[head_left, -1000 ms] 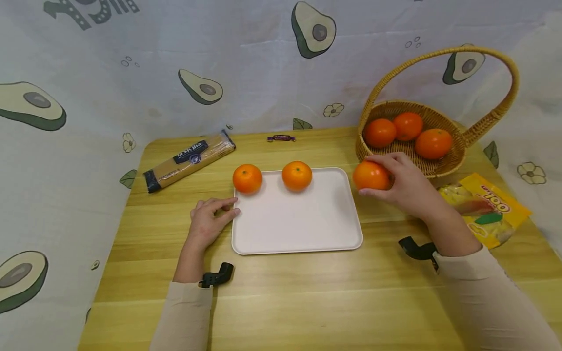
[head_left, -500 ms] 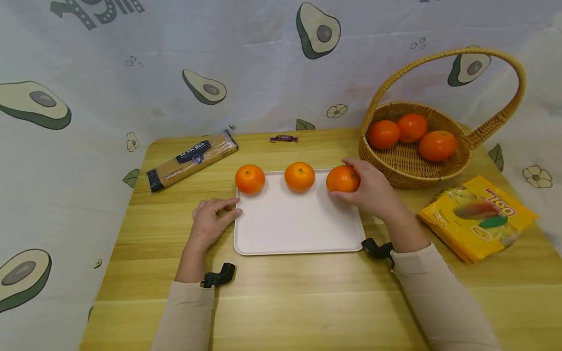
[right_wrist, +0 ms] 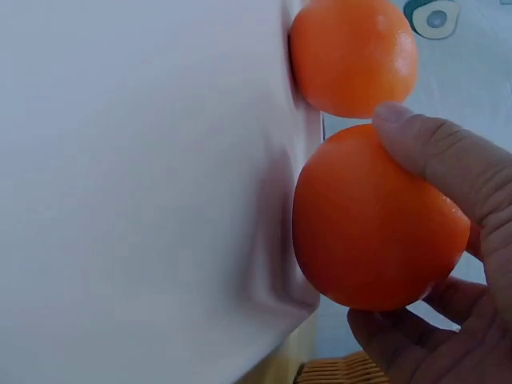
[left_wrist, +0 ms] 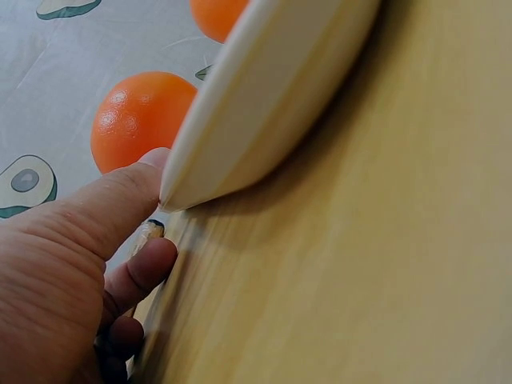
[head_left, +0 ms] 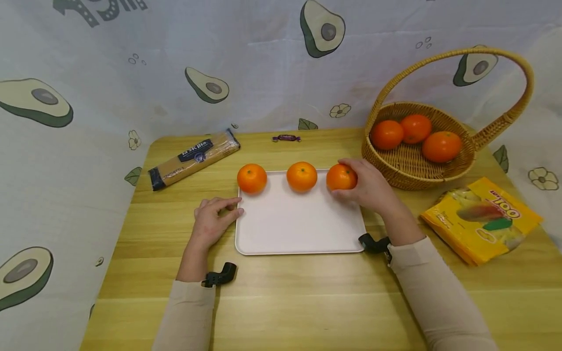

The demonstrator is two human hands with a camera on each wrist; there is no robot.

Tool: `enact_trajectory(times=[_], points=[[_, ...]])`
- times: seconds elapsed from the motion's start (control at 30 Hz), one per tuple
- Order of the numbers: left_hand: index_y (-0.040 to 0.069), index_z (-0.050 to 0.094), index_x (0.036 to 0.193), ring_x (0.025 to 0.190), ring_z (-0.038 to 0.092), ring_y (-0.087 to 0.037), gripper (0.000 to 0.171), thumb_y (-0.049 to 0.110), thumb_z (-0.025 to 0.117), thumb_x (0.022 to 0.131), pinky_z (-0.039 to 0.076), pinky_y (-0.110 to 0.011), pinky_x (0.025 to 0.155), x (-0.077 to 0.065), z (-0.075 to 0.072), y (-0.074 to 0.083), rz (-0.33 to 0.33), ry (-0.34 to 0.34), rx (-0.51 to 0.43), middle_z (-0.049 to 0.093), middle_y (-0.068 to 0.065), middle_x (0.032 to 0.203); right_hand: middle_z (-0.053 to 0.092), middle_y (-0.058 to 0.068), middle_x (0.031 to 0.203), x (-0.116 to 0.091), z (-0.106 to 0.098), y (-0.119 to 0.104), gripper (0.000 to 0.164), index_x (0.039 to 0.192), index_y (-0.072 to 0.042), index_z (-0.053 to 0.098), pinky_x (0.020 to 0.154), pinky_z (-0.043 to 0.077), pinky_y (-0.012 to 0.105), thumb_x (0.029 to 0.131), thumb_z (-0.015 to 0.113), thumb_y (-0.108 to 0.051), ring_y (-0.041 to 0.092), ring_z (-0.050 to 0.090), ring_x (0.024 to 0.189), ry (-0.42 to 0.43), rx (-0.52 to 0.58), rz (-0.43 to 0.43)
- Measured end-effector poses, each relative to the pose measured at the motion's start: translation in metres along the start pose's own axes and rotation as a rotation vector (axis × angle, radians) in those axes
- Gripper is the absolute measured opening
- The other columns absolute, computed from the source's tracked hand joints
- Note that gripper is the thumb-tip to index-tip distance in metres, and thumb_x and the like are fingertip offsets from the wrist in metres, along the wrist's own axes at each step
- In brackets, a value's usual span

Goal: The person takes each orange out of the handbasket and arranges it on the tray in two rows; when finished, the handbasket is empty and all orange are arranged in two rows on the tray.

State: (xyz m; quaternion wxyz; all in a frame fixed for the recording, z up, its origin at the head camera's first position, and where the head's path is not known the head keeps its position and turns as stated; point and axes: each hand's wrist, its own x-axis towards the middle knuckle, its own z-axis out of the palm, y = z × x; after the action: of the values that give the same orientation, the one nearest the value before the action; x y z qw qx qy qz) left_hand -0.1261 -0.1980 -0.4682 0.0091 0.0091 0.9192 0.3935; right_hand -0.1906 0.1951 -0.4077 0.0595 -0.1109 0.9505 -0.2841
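My right hand [head_left: 369, 184] grips an orange [head_left: 340, 177] at the back right corner of the white tray [head_left: 298, 224]. In the right wrist view its thumb lies along the top of that orange [right_wrist: 376, 220], with fingers curled beneath. Two other oranges stand along the tray's back edge: one in the middle [head_left: 302, 176], one at the left corner [head_left: 252, 178]. At the tray's left edge, the thumb and index fingertip of my left hand [head_left: 212, 222] touch the rim. The left wrist view shows that thumb against the raised rim [left_wrist: 232, 112], its other fingers loosely bent below.
A wicker basket [head_left: 404, 178] with a tall handle holds 3 oranges at the back right. In front of it lies a yellow snack bag [head_left: 483, 222]. A spaghetti packet [head_left: 195, 158] lies back left, and a wrapped candy [head_left: 286, 138] lies behind the tray.
My right hand has carried its orange leftward from beside the basket to the tray's back right corner. The left hand has kept its place at the tray's edge.
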Motion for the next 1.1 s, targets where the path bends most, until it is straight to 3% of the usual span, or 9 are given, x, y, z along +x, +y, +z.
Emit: enact_trajectory(times=[0.33, 1.1], points=[[0.023, 0.075, 0.126, 0.096, 0.045, -0.025, 0.036, 0.036, 0.076, 0.093, 0.021, -0.043, 0.09, 0.0009, 0.0003, 0.0016, 0.005, -0.004, 0.006, 0.071, -0.004, 0.106, 0.044, 0.021, 0.153, 0.0065, -0.002, 0.0001, 0.084, 0.152, -0.009, 0.043, 0.112, 0.036, 0.064, 0.082, 0.087, -0.026, 0.043, 0.043, 0.135, -0.026, -0.038, -0.008], [0.023, 0.074, 0.127, 0.097, 0.044, -0.025, 0.036, 0.037, 0.075, 0.093, 0.02, -0.045, 0.094, 0.0005, -0.0002, 0.0004, -0.012, -0.011, -0.001, 0.071, -0.005, 0.108, 0.033, 0.023, 0.158, 0.0043, -0.0045, -0.0012, 0.092, 0.157, -0.014, 0.035, 0.114, 0.033, 0.067, 0.083, 0.086, -0.033, 0.045, 0.04, 0.139, -0.016, -0.049, 0.046]])
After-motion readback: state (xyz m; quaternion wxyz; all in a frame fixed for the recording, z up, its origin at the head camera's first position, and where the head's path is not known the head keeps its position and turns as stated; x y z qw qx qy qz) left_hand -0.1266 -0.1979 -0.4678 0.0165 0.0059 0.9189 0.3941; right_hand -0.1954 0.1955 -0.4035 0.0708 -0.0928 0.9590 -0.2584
